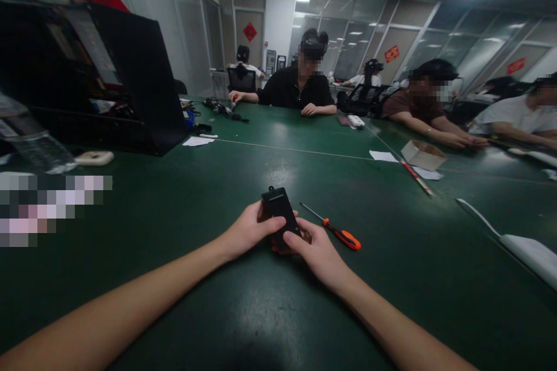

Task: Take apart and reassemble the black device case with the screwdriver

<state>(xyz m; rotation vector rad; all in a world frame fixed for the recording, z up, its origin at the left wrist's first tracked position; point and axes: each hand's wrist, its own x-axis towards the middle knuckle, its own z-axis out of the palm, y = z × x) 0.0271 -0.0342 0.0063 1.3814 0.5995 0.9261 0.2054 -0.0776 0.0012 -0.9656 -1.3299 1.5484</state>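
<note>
Black device point(279, 211), small and rectangular with a little loop at its far end, sits at the centre of the green desk point(209, 307), raised slightly off the surface between both hands. Left hand point(248, 232): the grip is closed around the device's left edge, thumb on its upper face. Right hand point(315, 249): the grip is closed on the near right corner, fingers curled beneath; how far they reach under cannot be told. Both forearms run from the near edge of the view and meet at the device.

Screwdriver point(335, 229), with an orange and black handle, lies on the desk just beside the right hand, apart from it, with its thin shaft pointing far-left. Bare green surface spreads to the near left and near right of the forearms, and on the far side of the device up to a pale seam line that crosses the desk.

At the far left stands a large open black case point(130, 81), with a water bottle point(39, 151) in front of it. At the far right lie a cardboard box point(423, 155) and a red and white stick point(418, 178), well apart from the hands. A flat white object point(531, 252) lies at the right edge. Other people sit along the far and right sides of the desk, their hands resting near their own edges.
</note>
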